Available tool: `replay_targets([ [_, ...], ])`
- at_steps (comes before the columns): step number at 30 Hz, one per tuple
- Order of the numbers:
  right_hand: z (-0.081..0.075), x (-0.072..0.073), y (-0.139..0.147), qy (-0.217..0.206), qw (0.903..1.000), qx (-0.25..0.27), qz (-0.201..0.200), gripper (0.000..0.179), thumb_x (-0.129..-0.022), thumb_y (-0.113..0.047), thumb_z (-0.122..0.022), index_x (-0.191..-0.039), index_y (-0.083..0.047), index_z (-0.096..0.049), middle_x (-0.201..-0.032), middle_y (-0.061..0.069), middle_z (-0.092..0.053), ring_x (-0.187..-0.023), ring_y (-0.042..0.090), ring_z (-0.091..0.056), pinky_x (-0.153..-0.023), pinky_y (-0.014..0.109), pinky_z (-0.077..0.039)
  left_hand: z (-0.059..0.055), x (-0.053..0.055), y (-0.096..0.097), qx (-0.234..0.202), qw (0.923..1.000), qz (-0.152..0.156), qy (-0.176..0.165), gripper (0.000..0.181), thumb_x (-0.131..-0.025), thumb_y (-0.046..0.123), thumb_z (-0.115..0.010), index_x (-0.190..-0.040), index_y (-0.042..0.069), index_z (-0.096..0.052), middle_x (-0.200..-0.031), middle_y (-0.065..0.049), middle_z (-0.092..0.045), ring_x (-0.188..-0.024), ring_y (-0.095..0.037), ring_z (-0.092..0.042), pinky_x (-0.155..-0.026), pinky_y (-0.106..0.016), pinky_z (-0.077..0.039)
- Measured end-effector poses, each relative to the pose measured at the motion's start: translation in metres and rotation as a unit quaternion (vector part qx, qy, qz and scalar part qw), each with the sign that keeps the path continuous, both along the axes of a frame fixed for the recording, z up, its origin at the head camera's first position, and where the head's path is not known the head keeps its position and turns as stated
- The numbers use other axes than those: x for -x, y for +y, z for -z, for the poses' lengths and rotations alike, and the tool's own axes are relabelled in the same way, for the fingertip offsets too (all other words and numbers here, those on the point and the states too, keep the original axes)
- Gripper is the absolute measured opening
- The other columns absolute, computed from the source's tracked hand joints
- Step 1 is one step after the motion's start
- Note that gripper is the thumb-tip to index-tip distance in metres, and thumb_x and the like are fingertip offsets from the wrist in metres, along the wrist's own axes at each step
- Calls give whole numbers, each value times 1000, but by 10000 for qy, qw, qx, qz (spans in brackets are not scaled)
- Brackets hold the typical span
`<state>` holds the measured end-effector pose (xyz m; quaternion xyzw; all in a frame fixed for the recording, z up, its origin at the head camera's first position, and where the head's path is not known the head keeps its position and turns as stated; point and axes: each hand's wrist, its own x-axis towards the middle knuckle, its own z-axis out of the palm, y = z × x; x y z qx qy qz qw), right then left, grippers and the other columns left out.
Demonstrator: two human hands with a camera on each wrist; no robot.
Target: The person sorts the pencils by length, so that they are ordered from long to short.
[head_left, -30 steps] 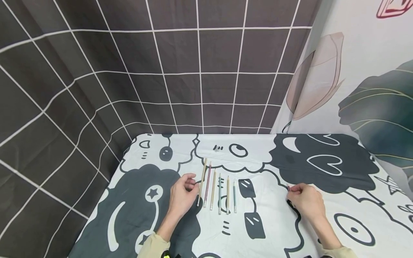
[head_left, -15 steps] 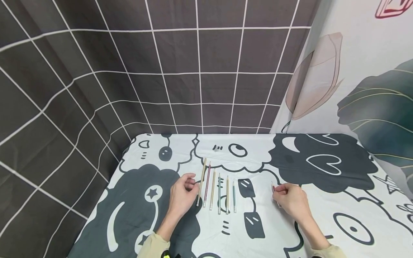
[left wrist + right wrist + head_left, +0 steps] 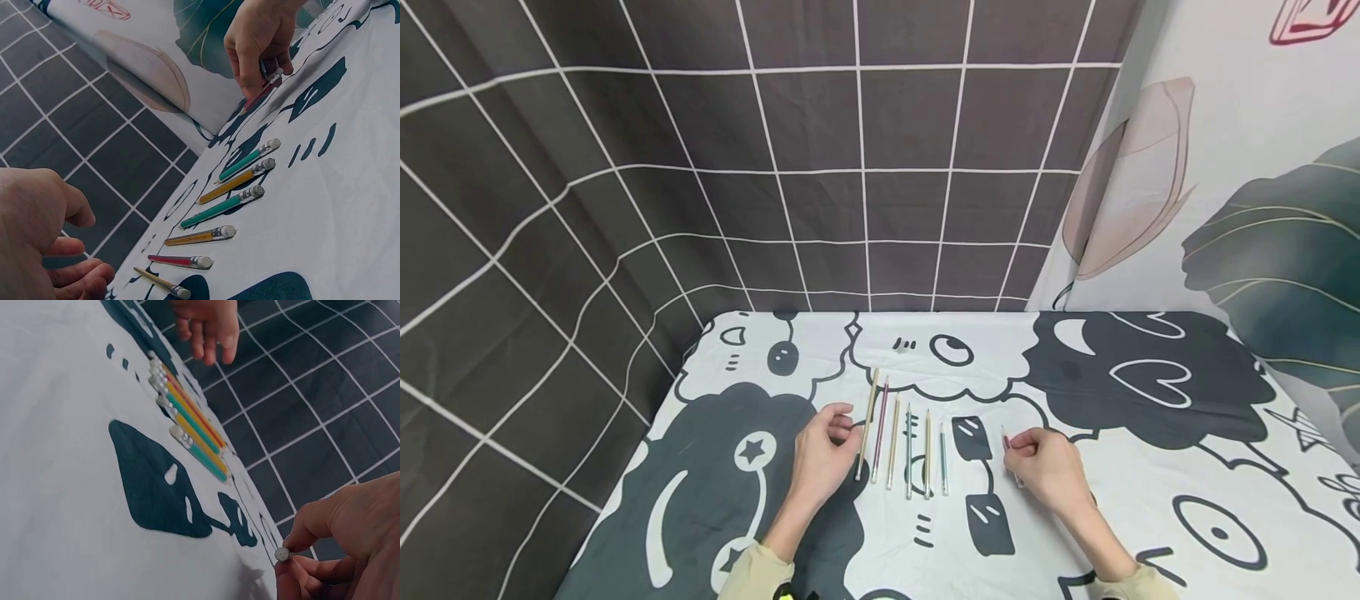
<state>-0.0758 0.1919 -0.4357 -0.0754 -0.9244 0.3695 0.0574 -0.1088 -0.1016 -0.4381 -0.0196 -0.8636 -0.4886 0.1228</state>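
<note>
Several pencils with white erasers lie side by side on the cloth in the head view, points away from me. From the left come a yellow pencil [image 3: 867, 423], a red pencil [image 3: 881, 427], then yellow and green ones, ending with a short green pencil [image 3: 943, 460]. My right hand [image 3: 1049, 468] pinches another red pencil [image 3: 267, 92] between thumb and fingers, right of the row; its eraser end shows in the right wrist view. Beside the row's left end is my left hand [image 3: 822, 450], fingers loosely bent, holding nothing. It is close to the leftmost pencil; contact cannot be told.
A white cloth [image 3: 925, 529] with dark cartoon prints covers the table. Behind it hangs a dark curtain [image 3: 910, 204] with white grid lines. A pale curtain [image 3: 1240, 108] with leaf prints hangs at the right.
My right hand has moved left across the cloth with the red pencil, closer to the row. The left hand and the lying pencils have stayed in place.
</note>
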Motion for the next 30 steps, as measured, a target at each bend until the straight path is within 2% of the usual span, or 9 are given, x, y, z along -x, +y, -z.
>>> replay_targets([
  [12,4,1,-26,-99,9994,261,-184,9,-74,-2,-69,-83,1,-69,-64,-3,-61,-54,12,-53,-52,27,-41,0,0,-2,-45,10000,47,-36,29,-82,4,-72,-111,1,-70,-92,-7,-70,-78,-17,-66,-77,-41,-50],
  [30,7,5,-43,-142,9992,312,-223,5,-76,-1,-69,-80,-2,-68,-63,-3,-61,-51,11,-54,-50,27,-43,2,1,-1,-20,10000,49,-65,29,-83,5,-71,-111,0,-70,-93,-7,-70,-78,-17,-66,-77,-42,-51],
])
